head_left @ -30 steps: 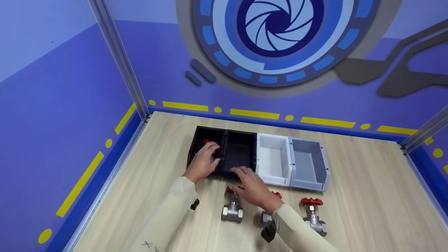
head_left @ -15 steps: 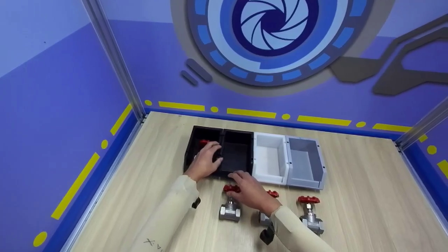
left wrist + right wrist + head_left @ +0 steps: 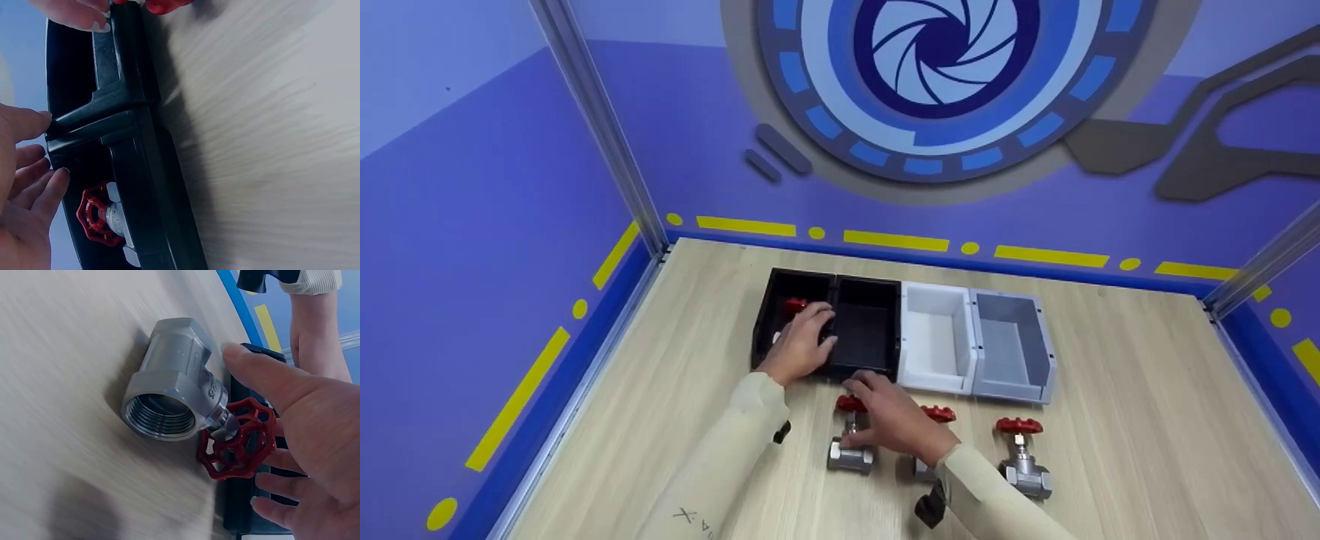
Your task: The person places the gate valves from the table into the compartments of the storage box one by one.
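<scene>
My left hand (image 3: 799, 346) is over the left black bin (image 3: 759, 319), its fingers loosely bent by the divider and holding nothing. Inside that bin lies a gate valve (image 3: 115, 218) with a red handwheel, partly covered by the hand in the head view. Just in front of the black bins, my right hand (image 3: 898, 418) reaches over a second gate valve (image 3: 174, 377) standing on the table. The right thumb extends along one side of this valve while the other fingers spread beyond its red handwheel (image 3: 239, 439), not curled round it.
Beside the left bin stand another black bin (image 3: 868, 326), a white bin (image 3: 937, 341) and a grey bin (image 3: 1009, 352) in a row. A valve (image 3: 939, 414) is partly hidden behind the right wrist, and another valve (image 3: 1024, 472) stands farther right. Blue panels enclose the table.
My right hand has drawn back slightly from the second black bin toward the nearest valve, its thumb lowering beside the valve body. The left hand stays over the left bin with its fingers slightly lifted off the valve.
</scene>
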A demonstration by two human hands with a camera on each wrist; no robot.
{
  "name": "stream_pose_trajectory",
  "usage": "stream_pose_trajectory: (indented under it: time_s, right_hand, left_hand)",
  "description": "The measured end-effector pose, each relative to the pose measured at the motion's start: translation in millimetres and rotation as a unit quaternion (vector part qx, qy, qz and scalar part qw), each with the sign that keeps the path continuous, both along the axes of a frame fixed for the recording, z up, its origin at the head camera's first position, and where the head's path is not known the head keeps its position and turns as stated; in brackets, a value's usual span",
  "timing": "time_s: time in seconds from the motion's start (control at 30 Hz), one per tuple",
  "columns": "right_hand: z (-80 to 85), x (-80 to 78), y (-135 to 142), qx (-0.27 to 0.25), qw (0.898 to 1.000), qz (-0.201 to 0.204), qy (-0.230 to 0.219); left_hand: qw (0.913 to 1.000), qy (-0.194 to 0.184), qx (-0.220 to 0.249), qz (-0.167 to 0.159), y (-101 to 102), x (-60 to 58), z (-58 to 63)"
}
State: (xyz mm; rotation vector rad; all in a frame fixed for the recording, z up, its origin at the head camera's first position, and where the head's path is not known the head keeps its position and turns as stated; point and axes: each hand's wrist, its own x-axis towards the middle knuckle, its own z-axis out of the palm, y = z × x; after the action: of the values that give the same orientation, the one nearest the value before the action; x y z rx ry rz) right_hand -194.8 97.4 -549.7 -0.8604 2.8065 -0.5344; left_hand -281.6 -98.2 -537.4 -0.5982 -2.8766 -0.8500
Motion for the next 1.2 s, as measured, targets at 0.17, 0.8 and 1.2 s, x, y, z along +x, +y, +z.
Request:
stream_pose_trajectory:
  time_s: [0.17, 0.8, 1.2]
  right_hand:
    - [-3.5, 3.5, 0, 0.012, 1.0, 0.014, 0.012]
    - [-10.5, 14.9, -1, -0.018, 0.999, 0.026, 0.016]
    - [-14.0, 26.2, -6, -0.004, 1.0, 0.004, 0.004]
  left_hand:
    - [0.9998, 0.011, -0.017, 0.004, 2, -0.4, 0.4]
    - [0.9996, 0.011, -0.025, 0.0, 2, -0.6, 1.7]
    - [0.9997, 0.012, -0.02, 0.0, 3, 0.7, 2.4]
